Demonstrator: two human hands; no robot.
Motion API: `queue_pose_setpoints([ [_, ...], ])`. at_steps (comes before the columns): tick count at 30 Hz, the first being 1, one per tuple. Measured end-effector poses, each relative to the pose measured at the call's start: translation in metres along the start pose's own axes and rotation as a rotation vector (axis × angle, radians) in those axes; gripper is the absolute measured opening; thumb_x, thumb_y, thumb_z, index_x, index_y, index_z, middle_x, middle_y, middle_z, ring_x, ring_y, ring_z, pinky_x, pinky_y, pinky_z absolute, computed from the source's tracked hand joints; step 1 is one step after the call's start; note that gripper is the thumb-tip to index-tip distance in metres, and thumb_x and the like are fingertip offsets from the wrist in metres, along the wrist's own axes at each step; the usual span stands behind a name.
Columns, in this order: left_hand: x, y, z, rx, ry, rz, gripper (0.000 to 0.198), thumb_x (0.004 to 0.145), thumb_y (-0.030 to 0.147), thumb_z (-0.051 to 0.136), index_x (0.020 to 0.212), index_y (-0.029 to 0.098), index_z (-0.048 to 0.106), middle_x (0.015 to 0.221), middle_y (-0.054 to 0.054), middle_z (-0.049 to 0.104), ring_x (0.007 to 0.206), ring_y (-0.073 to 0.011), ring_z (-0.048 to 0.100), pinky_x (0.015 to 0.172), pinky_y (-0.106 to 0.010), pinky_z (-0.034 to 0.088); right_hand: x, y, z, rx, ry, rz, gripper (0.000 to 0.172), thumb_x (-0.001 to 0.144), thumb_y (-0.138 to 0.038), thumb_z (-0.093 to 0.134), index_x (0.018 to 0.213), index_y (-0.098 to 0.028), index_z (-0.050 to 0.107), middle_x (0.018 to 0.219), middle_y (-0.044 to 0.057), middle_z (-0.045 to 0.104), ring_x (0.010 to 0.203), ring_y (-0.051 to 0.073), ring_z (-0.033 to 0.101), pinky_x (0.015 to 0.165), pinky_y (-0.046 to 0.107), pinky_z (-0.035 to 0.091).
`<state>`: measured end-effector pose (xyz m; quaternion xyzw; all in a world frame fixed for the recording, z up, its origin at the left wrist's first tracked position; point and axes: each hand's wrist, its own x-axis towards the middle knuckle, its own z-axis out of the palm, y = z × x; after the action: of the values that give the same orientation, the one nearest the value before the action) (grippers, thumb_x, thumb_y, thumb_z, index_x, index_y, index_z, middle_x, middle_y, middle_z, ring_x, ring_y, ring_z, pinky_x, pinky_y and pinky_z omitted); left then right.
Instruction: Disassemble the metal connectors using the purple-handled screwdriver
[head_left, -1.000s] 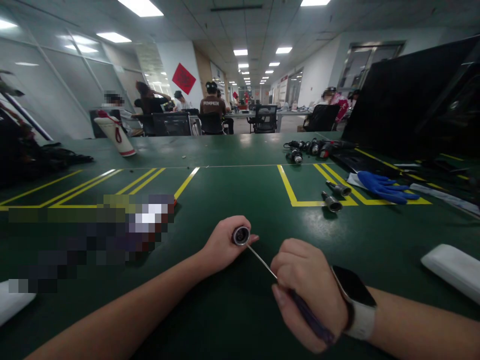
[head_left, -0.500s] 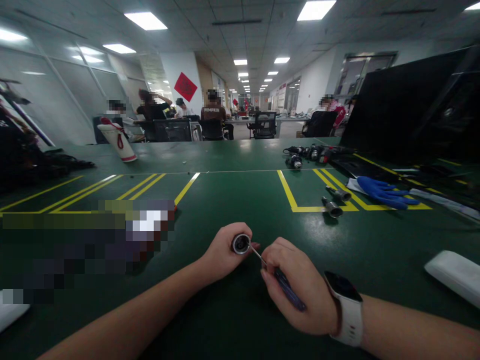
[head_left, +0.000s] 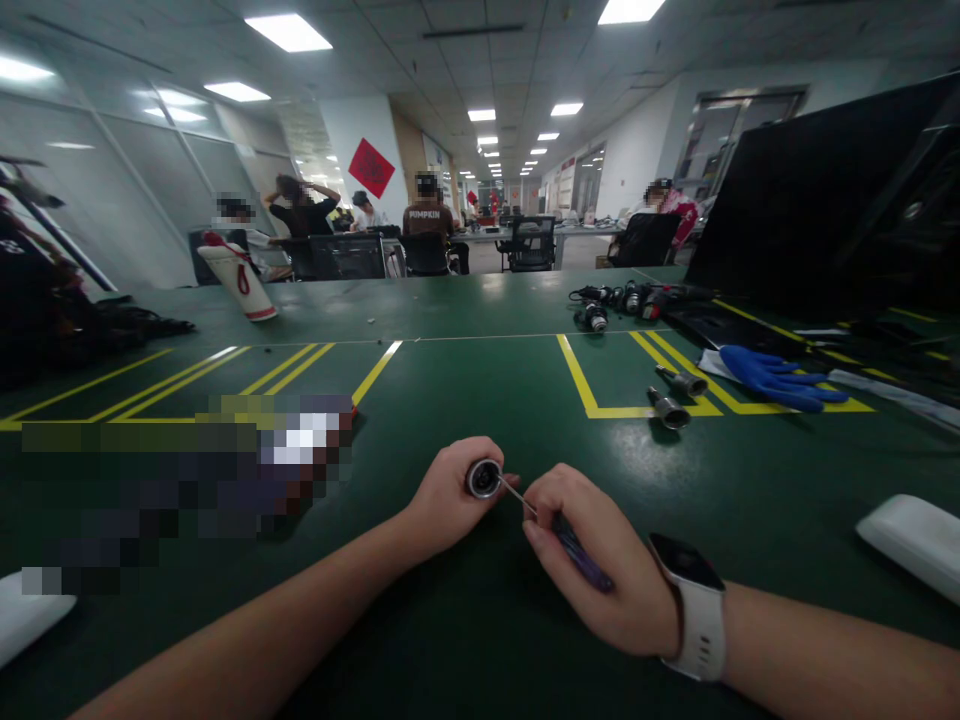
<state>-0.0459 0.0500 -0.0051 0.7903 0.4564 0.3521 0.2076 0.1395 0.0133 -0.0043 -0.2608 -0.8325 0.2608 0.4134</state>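
Note:
My left hand [head_left: 448,495] is closed round a small metal cylinder [head_left: 482,478], its open round end facing up toward me. My right hand [head_left: 600,565] grips a thin screwdriver [head_left: 559,540] with a dark blue handle. Its slim metal shaft reaches the rim of the cylinder. A white watch [head_left: 690,610] is on my right wrist. Both hands hover just above the green table [head_left: 480,640] near its front middle.
Two more metal cylinders [head_left: 670,413] lie by a yellow line at right, with a blue glove [head_left: 776,377] beyond. A pile of dark parts [head_left: 622,298] sits farther back. A white object [head_left: 911,545] lies at right. A black screen [head_left: 825,200] stands at right. People sit at far desks.
My right hand has moved left along the screwdriver toward the cylinder, so less shaft shows between the hands. My left hand keeps its hold on the cylinder.

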Motion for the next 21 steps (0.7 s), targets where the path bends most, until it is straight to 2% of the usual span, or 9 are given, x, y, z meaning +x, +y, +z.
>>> queue_pose_setpoints([
  [5, -0.0008, -0.0012, -0.0027, -0.060, -0.029, 0.008, 0.016, 0.072, 0.020, 0.059, 0.063, 0.017, 0.046, 0.061, 0.004, 0.047, 0.057, -0.0098, 0.044, 0.054, -0.022, 0.035, 0.0026, 0.0023, -0.0001, 0.289, 0.056, 0.158, 0.005, 0.086, -0.018, 0.044, 0.082, -0.021, 0.042, 0.081, 0.003, 0.050, 0.073, 0.016, 0.048, 0.066, 0.032, 0.041],
  [9, -0.0010, -0.0019, -0.0039, -0.095, -0.043, 0.017, 0.015, 0.072, 0.018, 0.059, 0.064, 0.017, 0.046, 0.062, 0.004, 0.047, 0.057, -0.0095, 0.044, 0.053, -0.021, 0.035, 0.0070, 0.0029, -0.0019, 0.473, 0.027, 0.256, 0.006, 0.087, -0.022, 0.046, 0.081, -0.021, 0.043, 0.081, 0.002, 0.053, 0.073, 0.015, 0.050, 0.063, 0.030, 0.041],
  [21, -0.0004, -0.0024, -0.0001, 0.067, -0.006, -0.018, 0.017, 0.074, 0.023, 0.060, 0.064, 0.017, 0.048, 0.064, 0.004, 0.051, 0.059, -0.0103, 0.047, 0.055, -0.022, 0.036, 0.0049, 0.0046, -0.0003, 0.334, 0.100, 0.256, 0.005, 0.085, -0.023, 0.047, 0.080, -0.021, 0.044, 0.076, 0.001, 0.053, 0.069, 0.015, 0.050, 0.060, 0.030, 0.040],
])
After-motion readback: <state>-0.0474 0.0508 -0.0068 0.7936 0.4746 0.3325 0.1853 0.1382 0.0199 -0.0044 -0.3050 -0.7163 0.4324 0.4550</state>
